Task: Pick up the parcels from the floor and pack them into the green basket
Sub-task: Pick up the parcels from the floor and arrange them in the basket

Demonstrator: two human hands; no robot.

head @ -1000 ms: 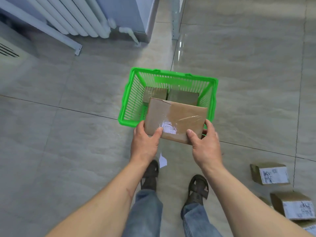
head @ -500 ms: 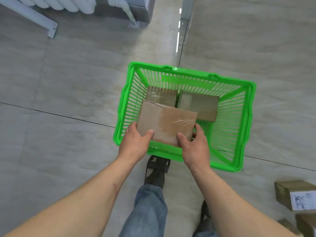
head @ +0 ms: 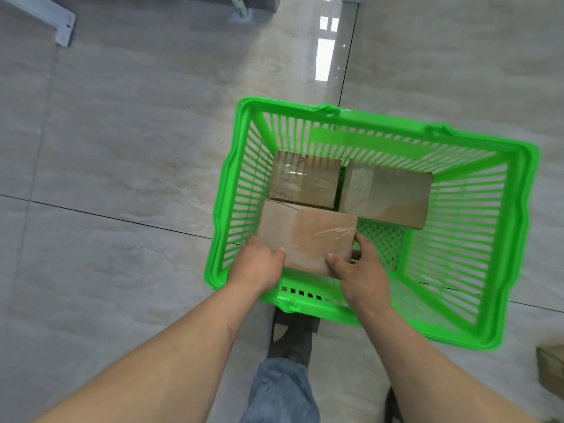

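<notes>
Centre of frame: the left hand [head: 255,264] and right hand [head: 361,270] each grip a near corner of a flat brown cardboard parcel [head: 306,236], held inside the green slatted plastic basket [head: 476,248]. Two taped brown cardboard boxes [head: 305,181] lie side by side on the basket's bottom, just above it in frame

Inside the green slatted plastic basket [head: 515,209], two brown taped cardboard parcels [head: 305,181] [head: 387,198] fill the far end of the bottom, side by side. A third flat brown cardboard parcel [head: 305,236], held at its near corners by the left hand [head: 259,264] and right hand [head: 363,270], covers the near left part. The right half of the basket floor lies bare, open from above. The grey tiled floor [head: 122,178] left of the basket is open; another cardboard box [head: 552,370] sits at the right edge.
</notes>
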